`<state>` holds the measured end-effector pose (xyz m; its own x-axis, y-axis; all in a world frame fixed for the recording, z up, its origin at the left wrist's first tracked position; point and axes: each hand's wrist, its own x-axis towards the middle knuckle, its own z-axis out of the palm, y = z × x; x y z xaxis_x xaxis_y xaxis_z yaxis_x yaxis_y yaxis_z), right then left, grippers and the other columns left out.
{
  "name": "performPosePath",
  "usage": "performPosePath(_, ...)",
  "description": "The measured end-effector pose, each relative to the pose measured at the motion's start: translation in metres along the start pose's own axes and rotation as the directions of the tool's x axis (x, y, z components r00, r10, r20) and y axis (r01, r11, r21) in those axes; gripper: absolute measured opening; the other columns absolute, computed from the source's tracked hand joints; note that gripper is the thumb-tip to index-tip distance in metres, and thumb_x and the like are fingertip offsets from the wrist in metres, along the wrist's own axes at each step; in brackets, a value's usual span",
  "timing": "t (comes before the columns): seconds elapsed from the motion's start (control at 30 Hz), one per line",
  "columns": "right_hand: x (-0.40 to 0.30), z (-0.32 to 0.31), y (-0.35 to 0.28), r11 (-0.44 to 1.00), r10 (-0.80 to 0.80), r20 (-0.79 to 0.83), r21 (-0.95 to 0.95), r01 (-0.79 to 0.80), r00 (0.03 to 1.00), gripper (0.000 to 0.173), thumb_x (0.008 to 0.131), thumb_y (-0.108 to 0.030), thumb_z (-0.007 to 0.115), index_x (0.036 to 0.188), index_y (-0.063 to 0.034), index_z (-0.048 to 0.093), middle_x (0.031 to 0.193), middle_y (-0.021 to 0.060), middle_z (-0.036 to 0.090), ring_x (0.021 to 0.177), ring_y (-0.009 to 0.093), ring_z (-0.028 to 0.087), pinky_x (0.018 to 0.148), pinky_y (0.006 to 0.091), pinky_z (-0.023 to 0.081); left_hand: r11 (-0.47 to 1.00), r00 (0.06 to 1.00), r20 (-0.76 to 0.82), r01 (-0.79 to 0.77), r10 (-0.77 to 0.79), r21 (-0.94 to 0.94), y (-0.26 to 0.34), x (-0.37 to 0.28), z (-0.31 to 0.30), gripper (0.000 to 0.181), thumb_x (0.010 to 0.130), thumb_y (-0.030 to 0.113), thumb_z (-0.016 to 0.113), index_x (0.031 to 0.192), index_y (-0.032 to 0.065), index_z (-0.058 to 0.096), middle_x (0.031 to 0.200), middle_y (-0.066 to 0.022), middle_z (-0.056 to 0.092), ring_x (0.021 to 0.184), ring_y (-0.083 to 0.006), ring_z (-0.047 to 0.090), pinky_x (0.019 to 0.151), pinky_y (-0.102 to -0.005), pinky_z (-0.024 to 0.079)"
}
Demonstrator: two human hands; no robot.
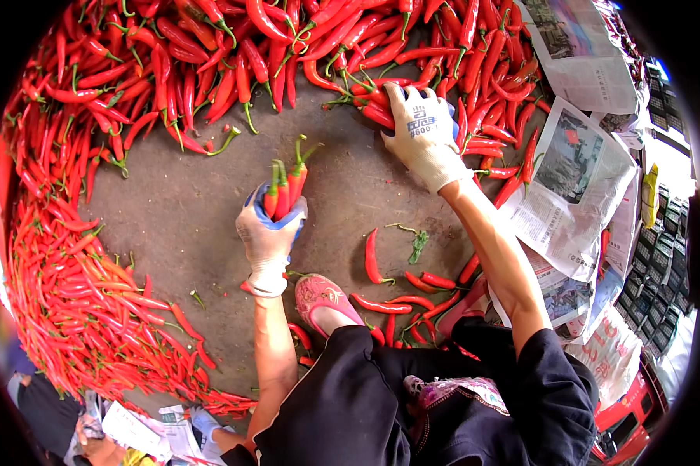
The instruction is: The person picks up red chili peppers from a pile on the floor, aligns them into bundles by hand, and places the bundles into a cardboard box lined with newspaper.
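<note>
Both my hands wear white knit gloves with blue-coated palms. My left hand is closed around a small bunch of red chili peppers, their green stems pointing up and away from me. Farther off and to the right, my right hand lies palm down over several red chili peppers at the inner edge of the large chili pile. Its fingers are bent over them, and the fingertips are partly hidden, so a firm hold cannot be made out.
The pile curves around the concrete floor from left to right. Loose chilies lie near my pink shoe. Newspaper sheets, black crates and a red crate stand right. Another person's gloved hand shows lower left.
</note>
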<state>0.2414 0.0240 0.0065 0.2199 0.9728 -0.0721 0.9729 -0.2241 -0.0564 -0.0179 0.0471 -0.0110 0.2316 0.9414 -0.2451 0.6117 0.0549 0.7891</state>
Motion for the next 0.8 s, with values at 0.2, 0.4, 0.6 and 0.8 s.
performPosePath(0.2,-0.013,0.003,-0.015,0.972,-0.235,0.097,0.012,0.235,0.967,0.041,0.070,-0.020,0.071,0.108,-0.0103,0.062,0.108,0.0121,0.057,0.106,0.032,0.053,0.089,0.0435,0.044,0.523,0.922,0.381,0.358,-0.068,-0.773,-0.006,-0.004,-0.009,0.044,0.077,0.016,0.076,0.114,0.0028,0.056,0.093,-0.0055,0.061,0.081,-0.0194,0.061,0.072,-0.0343,0.050)
performPosePath(0.4,-0.020,0.017,-0.009,0.948,-0.317,0.083,0.022,0.316,0.945,0.046,0.070,-0.021,0.071,0.111,-0.0080,0.056,0.102,0.0125,0.059,0.097,0.032,0.058,0.084,0.0436,0.045,0.013,0.864,0.458,0.465,0.209,-0.885,-0.010,-0.011,0.000,0.056,0.080,0.023,0.074,0.127,0.0116,0.046,0.102,-0.0058,0.057,0.087,-0.0201,0.054,0.080,-0.0359,0.048)
performPosePath(0.6,0.007,-0.010,0.005,0.928,0.016,0.084,0.369,-0.046,0.996,0.063,0.069,-0.028,0.078,0.121,-0.0029,0.051,0.102,0.0194,0.065,0.096,0.033,0.064,0.086,0.0434,0.049,0.106,0.890,0.433,0.421,0.144,-0.901,-0.008,-0.007,0.006,0.062,0.082,0.016,0.072,0.135,0.0054,0.043,0.102,-0.0089,0.062,0.090,-0.0221,0.061,0.083,-0.0396,0.051)
performPosePath(0.8,0.028,-0.014,-0.002,0.842,0.216,0.347,0.408,-0.354,0.913,0.072,0.070,-0.035,0.076,0.126,0.0025,0.052,0.108,0.0231,0.065,0.099,0.035,0.065,0.086,0.0412,0.052,0.364,0.892,0.414,0.452,-0.183,-0.814,0.007,0.000,0.028,0.037,0.083,0.008,0.070,0.118,0.0007,0.061,0.097,-0.0035,0.065,0.082,-0.0153,0.064,0.078,-0.0313,0.053)
